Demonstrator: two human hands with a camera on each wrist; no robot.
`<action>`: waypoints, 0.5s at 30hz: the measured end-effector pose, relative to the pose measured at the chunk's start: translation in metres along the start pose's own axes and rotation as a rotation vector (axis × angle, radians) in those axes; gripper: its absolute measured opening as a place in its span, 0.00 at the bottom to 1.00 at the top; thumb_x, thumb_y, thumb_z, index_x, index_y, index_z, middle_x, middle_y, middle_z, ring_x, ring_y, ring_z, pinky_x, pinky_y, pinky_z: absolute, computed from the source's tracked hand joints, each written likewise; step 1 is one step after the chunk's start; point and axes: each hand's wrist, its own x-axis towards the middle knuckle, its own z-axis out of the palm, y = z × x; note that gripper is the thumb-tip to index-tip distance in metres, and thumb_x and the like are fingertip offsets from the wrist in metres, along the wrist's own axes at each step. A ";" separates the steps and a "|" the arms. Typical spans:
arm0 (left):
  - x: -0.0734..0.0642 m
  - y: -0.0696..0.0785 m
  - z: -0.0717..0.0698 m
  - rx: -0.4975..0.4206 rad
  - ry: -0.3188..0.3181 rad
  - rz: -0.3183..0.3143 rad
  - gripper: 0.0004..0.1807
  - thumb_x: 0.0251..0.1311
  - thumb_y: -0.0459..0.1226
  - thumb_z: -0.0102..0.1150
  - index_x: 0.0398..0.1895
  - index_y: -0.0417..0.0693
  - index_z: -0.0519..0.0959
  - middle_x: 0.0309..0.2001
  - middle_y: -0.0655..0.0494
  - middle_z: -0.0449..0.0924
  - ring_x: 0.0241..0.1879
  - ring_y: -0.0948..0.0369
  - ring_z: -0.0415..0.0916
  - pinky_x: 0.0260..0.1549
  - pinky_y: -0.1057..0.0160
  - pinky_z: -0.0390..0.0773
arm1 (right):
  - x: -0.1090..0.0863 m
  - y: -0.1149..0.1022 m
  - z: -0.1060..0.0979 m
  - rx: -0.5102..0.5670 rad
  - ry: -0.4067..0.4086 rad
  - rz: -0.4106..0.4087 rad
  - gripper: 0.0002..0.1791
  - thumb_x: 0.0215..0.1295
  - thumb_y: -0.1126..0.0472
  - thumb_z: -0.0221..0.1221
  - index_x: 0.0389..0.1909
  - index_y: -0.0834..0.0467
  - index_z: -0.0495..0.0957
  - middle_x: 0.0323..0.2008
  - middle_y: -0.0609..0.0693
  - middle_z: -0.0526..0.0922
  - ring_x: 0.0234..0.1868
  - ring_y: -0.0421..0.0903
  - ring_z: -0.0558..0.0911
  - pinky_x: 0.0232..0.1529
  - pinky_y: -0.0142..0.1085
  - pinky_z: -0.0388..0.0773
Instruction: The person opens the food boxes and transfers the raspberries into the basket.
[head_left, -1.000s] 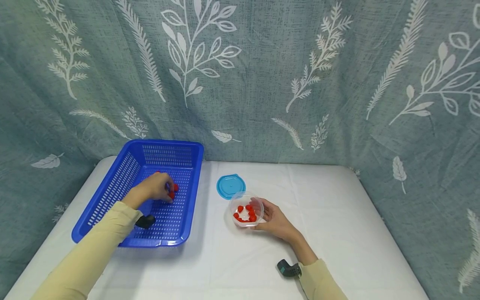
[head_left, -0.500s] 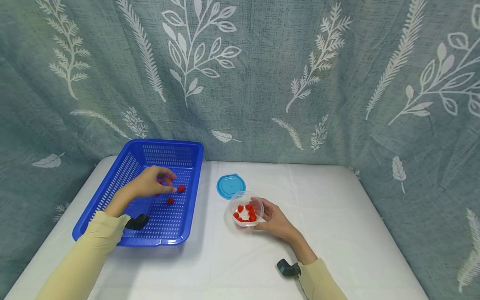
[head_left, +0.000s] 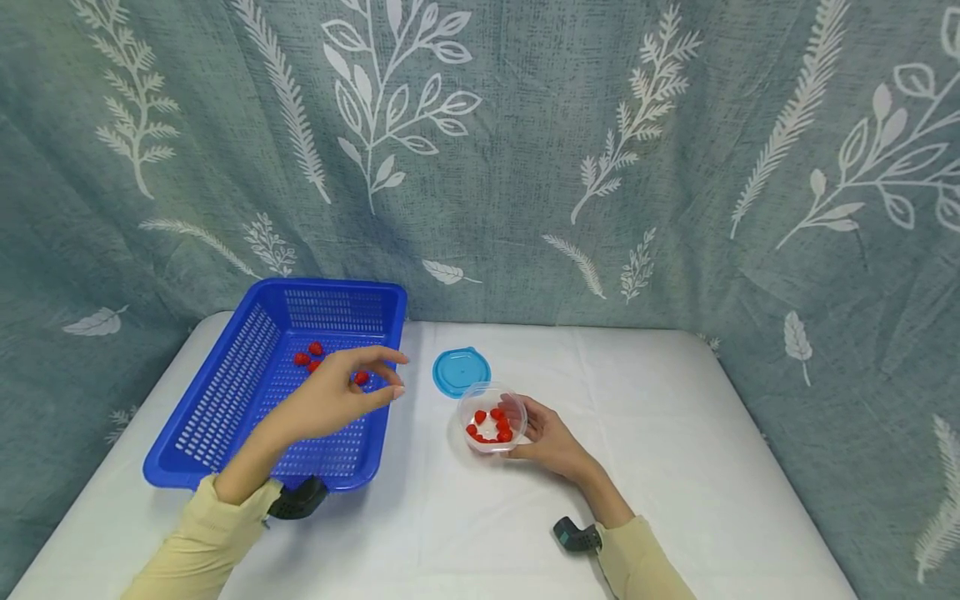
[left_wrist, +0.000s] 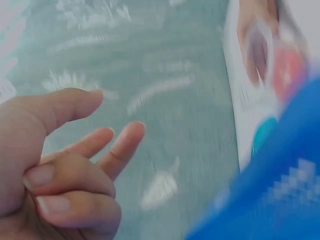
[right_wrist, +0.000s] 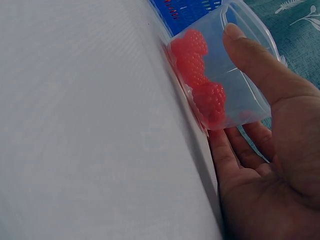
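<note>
My left hand (head_left: 348,394) is above the right side of the blue plastic basket (head_left: 273,462), fingertips over its right rim. A gap shows between thumb and index finger, with nothing visible in it; in the left wrist view two fingers curl towards the palm. Inside the basket lie several red raspberries (head_left: 315,347), partly hidden by this hand. My right hand (head_left: 555,442) holds a clear plastic tub (right_wrist: 240,95) by its right side, thumb near the rim and fingers under the far side. Several raspberries (right_wrist: 210,100) lie in the tub.
A round blue lid (head_left: 461,372) lies flat on the white tablecloth (head_left: 637,400), just behind the tub. Behind the table hangs a green leaf-patterned curtain (head_left: 510,167). Black wrist cameras (head_left: 577,535) sit on both sleeves.
My left hand has lifted from among the raspberries in the basket and moved right towards its rim, uncovering several berries on the left. The right hand and tub have stayed put.
</note>
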 end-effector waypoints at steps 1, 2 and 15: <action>-0.002 0.005 0.005 -0.011 -0.008 -0.004 0.21 0.67 0.39 0.65 0.63 0.52 0.77 0.44 0.55 0.85 0.12 0.66 0.55 0.15 0.67 0.64 | 0.000 0.000 0.000 -0.001 -0.001 0.000 0.49 0.52 0.69 0.75 0.75 0.57 0.63 0.74 0.56 0.67 0.76 0.53 0.64 0.66 0.33 0.68; -0.004 0.010 0.010 -0.018 -0.016 -0.005 0.22 0.67 0.40 0.65 0.64 0.52 0.77 0.45 0.55 0.85 0.11 0.66 0.55 0.14 0.67 0.63 | 0.000 0.000 0.000 -0.001 -0.002 0.000 0.49 0.52 0.70 0.75 0.75 0.57 0.63 0.74 0.56 0.67 0.76 0.53 0.64 0.66 0.33 0.68; -0.001 0.016 0.086 -0.046 -0.104 0.003 0.23 0.72 0.43 0.59 0.67 0.50 0.75 0.53 0.53 0.84 0.30 0.63 0.78 0.26 0.65 0.79 | 0.001 0.002 0.001 -0.022 0.002 -0.027 0.48 0.54 0.68 0.75 0.75 0.59 0.62 0.73 0.58 0.68 0.75 0.56 0.65 0.67 0.35 0.68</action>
